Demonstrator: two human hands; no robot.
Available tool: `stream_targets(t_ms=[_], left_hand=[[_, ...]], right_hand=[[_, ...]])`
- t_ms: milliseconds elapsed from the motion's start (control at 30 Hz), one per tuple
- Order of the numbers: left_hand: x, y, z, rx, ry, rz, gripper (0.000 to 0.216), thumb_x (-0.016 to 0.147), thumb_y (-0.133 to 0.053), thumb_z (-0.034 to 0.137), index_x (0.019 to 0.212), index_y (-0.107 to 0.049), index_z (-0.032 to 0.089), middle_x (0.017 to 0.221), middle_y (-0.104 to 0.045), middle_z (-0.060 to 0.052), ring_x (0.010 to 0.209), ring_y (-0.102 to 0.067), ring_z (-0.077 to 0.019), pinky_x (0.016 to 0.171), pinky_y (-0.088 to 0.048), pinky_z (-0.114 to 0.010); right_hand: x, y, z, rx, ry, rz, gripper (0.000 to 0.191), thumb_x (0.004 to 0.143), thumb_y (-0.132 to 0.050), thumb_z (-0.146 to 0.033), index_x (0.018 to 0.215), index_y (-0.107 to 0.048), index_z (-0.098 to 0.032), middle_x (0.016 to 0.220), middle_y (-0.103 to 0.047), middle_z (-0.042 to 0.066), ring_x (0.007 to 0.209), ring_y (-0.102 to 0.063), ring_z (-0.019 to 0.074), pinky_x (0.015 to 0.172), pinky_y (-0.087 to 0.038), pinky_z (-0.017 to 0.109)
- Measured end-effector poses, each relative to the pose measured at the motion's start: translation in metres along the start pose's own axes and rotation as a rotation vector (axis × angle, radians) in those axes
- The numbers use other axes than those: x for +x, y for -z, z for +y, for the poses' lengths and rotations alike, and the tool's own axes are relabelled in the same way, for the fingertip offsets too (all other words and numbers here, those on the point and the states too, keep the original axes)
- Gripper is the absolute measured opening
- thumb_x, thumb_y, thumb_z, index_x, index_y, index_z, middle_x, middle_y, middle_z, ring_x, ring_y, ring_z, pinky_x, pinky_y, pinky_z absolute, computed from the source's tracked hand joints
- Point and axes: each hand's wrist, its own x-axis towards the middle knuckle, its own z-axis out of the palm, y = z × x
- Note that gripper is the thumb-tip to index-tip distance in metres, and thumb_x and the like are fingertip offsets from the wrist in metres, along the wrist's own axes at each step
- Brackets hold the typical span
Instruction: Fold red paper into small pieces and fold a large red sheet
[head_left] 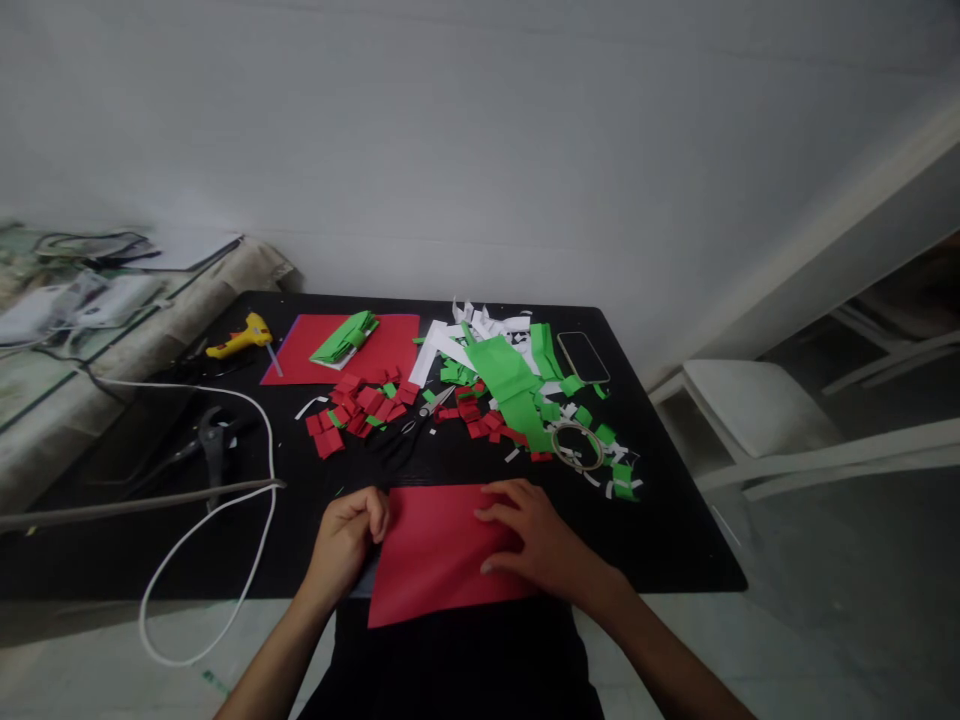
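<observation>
A sheet of red paper (442, 550) lies at the table's front edge, its near side hanging over my lap. My right hand (544, 540) rests on the sheet's right part, fingers spread apart and holding nothing. Curled closed at the upper left corner of the sheet is my left hand (349, 530), its fingers touching the paper's edge; whether anything is pinched inside is hidden. Beyond the sheet lie dark-handled scissors (409, 427), a heap of small folded red paper pieces (364, 405) and some green paper strips (502, 370).
A roll of tape (577, 447) and a phone (583, 357) lie at the right. At the left are a yellow glue gun (244, 337), pliers (214, 445) and a looping white cable (266, 430). Folded green paper (346, 338) sits on a red sheet (296, 350). A white chair (757, 405) stands right.
</observation>
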Motion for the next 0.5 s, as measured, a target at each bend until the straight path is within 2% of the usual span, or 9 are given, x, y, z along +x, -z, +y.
stream_targets(t_ms=[200,367,433,500], left_hand=[[0.0,0.0,0.001,0.005,0.002,0.0,0.02,0.069,-0.054,0.009,0.051,-0.051,0.018,0.049,-0.049,0.002,0.054,-0.042,-0.0125,0.055,-0.027,-0.027],[0.0,-0.001,0.001,0.001,0.003,0.0,0.021,0.068,-0.054,0.01,0.05,-0.05,0.019,0.049,-0.049,0.002,0.054,-0.042,-0.0129,0.056,-0.028,-0.027],[0.0,-0.002,0.002,0.002,0.005,-0.001,0.021,0.069,-0.055,0.01,0.051,-0.05,0.019,0.049,-0.049,0.002,0.054,-0.042,-0.013,0.056,-0.028,-0.027],[-0.001,-0.002,0.004,0.005,0.01,-0.002,0.021,0.07,-0.055,0.011,0.051,-0.05,0.019,0.049,-0.049,0.002,0.054,-0.042,-0.0131,0.056,-0.028,-0.027]], right_hand=[[0.003,0.002,-0.002,0.007,0.006,0.037,0.051,0.075,-0.086,-0.048,0.118,-0.074,-0.025,0.139,-0.061,0.008,0.13,-0.051,0.0302,0.112,-0.037,0.047],[0.005,-0.002,-0.003,-0.006,0.045,0.074,0.026,0.084,-0.08,-0.032,0.109,-0.076,-0.025,0.132,-0.066,0.008,0.124,-0.056,0.027,0.109,-0.042,0.045],[0.009,0.005,0.003,0.007,0.079,0.1,0.018,0.086,-0.076,-0.029,0.104,-0.076,-0.024,0.13,-0.067,0.008,0.122,-0.059,0.0264,0.108,-0.044,0.045],[0.017,0.024,0.017,0.022,0.094,0.209,0.013,0.088,-0.072,-0.028,0.099,-0.076,-0.023,0.127,-0.068,0.009,0.119,-0.062,0.0261,0.106,-0.046,0.044]])
